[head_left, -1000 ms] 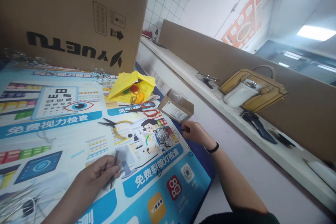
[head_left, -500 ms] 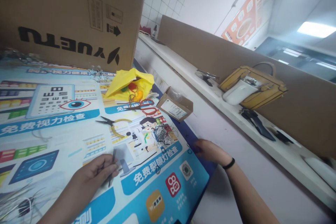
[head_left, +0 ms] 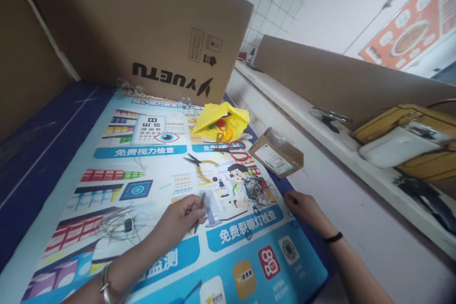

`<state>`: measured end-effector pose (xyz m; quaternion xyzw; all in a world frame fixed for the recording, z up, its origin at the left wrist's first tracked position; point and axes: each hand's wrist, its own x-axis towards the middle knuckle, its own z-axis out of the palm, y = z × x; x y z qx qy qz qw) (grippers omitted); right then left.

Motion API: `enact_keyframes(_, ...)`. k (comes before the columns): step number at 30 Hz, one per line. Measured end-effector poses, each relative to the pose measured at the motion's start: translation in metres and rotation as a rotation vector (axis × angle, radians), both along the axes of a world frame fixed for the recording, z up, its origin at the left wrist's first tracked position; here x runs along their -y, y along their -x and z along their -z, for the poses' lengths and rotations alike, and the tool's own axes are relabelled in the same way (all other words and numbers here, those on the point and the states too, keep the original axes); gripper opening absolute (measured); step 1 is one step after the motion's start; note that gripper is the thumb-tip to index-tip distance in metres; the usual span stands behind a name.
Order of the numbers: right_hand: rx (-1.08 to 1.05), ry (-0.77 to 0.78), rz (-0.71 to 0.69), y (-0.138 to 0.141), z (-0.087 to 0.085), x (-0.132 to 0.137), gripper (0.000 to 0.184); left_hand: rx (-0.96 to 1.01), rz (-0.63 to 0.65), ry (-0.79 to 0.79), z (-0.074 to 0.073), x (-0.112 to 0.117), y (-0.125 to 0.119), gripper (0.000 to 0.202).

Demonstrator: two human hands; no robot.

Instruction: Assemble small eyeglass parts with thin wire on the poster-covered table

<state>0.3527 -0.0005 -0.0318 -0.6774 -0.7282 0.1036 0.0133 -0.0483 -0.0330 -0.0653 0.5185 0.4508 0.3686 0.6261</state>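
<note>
Presently, left hand (head_left: 188,214) pinches thin dark strands (head_left: 203,199), fingertips closed on them, in from the table's (head_left: 42,152) near edge. Right hand (head_left: 302,208) curled at the right edge; cannot tell whether it holds anything. Silver tangle (head_left: 258,191) between hands, nearer the right. Pliers (head_left: 198,163) and scissors (head_left: 228,149) lie toward the far right corner; yellow bag (head_left: 208,118) just beyond.

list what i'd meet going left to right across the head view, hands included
Wire bundle → left hand holding dark strands → scissors → silver tangle → right hand → tan handbag. Other things overlap these too much to place.
</note>
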Motion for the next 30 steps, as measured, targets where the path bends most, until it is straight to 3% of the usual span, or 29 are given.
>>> enact_keyframes(3, -0.05, -0.118, -0.065, 0.027, -0.012, -0.009, 0.024, 0.014, 0.007, 0.004, 0.0, 0.0, 0.0, 0.025)
enact_keyframes(6, -0.068, -0.368, -0.226, 0.059, -0.014, -0.004, 0.027, 0.028, 0.004, -0.011, 0.001, 0.0, 0.0, 0.026)
enact_keyframes(9, -0.048, -0.519, -0.38, 0.098, 0.001, 0.017, 0.039, 0.036, -0.004, -0.011, 0.001, 0.001, -0.001, 0.026)
enact_keyframes(12, 0.052, -0.442, -0.59, 0.133, 0.024, 0.039, 0.052, 0.042, -0.013, -0.006, -0.001, 0.001, -0.002, 0.023)
enact_keyframes(14, 0.094, -0.426, -0.674, 0.143, 0.036, 0.043, 0.045, 0.041, -0.024, -0.016, -0.002, 0.002, -0.002, 0.023)
enact_keyframes(18, 0.151, -0.527, -0.642, 0.128, 0.044, 0.022, 0.03, 0.042, -0.03, -0.004, -0.002, 0.002, -0.003, 0.021)
enact_keyframes(21, 0.161, -0.583, -0.594, 0.112, 0.033, 0.004, 0.026, 0.066, -0.042, 0.005, 0.0, 0.001, -0.003, 0.023)
enact_keyframes(23, 0.118, -0.594, -0.57, 0.12, 0.02, -0.003, 0.026, 0.08, -0.062, -0.007, 0.0, 0.001, -0.004, 0.024)
enact_keyframes(27, 0.011, -0.543, -0.564, 0.19, 0.002, -0.026, 0.029, 0.071, -0.091, -0.026, -0.002, 0.002, -0.005, 0.018)
enact_keyframes(30, 0.025, -0.47, -0.531, 0.255, 0.008, -0.054, 0.046, 0.091, -0.157, -0.016, -0.008, 0.003, -0.005, 0.016)
